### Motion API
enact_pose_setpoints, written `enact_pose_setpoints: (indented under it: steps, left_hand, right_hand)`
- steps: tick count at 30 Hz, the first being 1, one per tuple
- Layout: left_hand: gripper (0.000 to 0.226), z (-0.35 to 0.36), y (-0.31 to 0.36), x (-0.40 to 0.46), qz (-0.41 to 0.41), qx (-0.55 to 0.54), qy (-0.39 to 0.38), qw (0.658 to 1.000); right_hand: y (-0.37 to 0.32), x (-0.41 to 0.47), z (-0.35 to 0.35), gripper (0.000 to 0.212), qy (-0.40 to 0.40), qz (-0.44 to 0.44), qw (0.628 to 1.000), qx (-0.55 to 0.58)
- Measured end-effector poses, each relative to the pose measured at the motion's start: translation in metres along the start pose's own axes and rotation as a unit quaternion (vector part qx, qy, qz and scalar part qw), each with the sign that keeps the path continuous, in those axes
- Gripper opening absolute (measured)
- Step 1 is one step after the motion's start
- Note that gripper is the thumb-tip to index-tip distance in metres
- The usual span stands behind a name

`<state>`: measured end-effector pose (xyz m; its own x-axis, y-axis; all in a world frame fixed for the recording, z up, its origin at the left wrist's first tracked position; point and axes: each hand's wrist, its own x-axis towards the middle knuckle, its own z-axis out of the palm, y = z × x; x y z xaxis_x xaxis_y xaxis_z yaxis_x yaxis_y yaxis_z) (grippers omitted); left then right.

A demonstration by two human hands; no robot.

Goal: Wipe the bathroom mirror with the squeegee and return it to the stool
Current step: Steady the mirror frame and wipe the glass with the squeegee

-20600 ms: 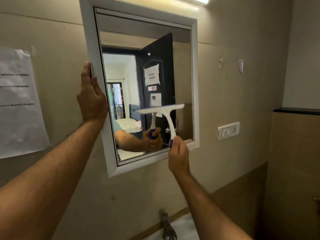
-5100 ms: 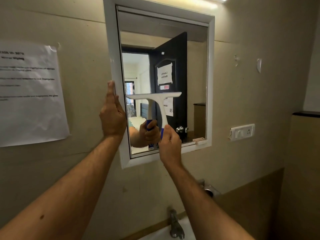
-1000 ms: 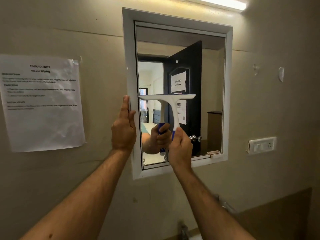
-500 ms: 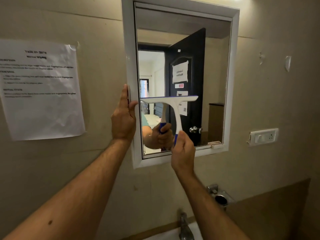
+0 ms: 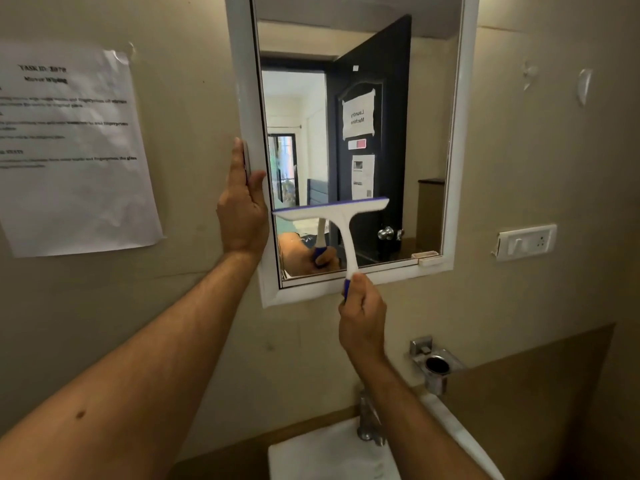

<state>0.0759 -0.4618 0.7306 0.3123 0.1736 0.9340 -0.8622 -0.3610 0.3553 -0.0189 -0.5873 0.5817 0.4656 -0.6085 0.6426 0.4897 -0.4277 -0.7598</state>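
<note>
The right hand (image 5: 362, 315) is gripping the blue handle of the white plastic squeegee (image 5: 335, 216), its blade lying against the white-framed rectangular wall mirror (image 5: 429, 140) toward seven o'clock. The left hand (image 5: 242, 206), fingers together, is pressing flat on the frame's nine-o'clock edge.

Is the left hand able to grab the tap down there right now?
Probably not yet: the left hand is flat against the mirror frame, well above the tap. Nothing blocks the way down.
</note>
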Motion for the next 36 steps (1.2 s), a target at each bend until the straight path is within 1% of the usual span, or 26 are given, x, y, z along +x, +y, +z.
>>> enact_pose_setpoints:
  steps: [3, 7, 9, 17, 20, 25, 32, 36]
  left_hand:
    - [0.051, 0.001, -0.003, -0.001, -0.003, -0.003, 0.004, 1.000]
    - [0.051, 0.001, -0.002, -0.004, -0.007, -0.003, 0.001, 1.000]
    - [0.051, 0.002, -0.001, -0.005, -0.011, -0.003, -0.001, 1.000]
    - [0.051, 0.003, 0.001, -0.008, 0.009, 0.005, -0.002, 1.000]
    - [0.051, 0.002, 0.002, -0.009, 0.012, 0.002, -0.006, 1.000]
    - [0.050, 0.001, 0.006, -0.013, 0.015, -0.004, -0.006, 1.000]
    - [0.051, 0.002, 0.008, -0.014, 0.015, -0.010, -0.005, 1.000]
    - [0.049, 0.005, 0.009, -0.017, 0.020, -0.020, 0.010, 1.000]
  right_hand:
    - [0.007, -0.004, 0.001, 0.040, -0.001, -0.005, 1.000, -0.011]
    - [0.041, -0.041, -0.005, 0.040, -0.006, 0.022, 1.000, -0.015]
    - [0.046, -0.053, -0.009, 0.039, -0.005, 0.032, 0.999, -0.020]
    - [0.019, -0.029, -0.010, 0.032, 0.000, 0.012, 0.999, -0.049]
    - [0.027, -0.040, -0.014, 0.030, -0.016, 0.006, 0.998, -0.059]
    - [0.044, -0.063, -0.024, 0.031, -0.020, 0.029, 0.996, -0.079]
    - [0.030, -0.043, -0.027, 0.029, -0.017, -0.005, 0.997, -0.076]
    - [0.038, -0.050, -0.024, 0.030, -0.025, 0.006, 0.996, -0.086]
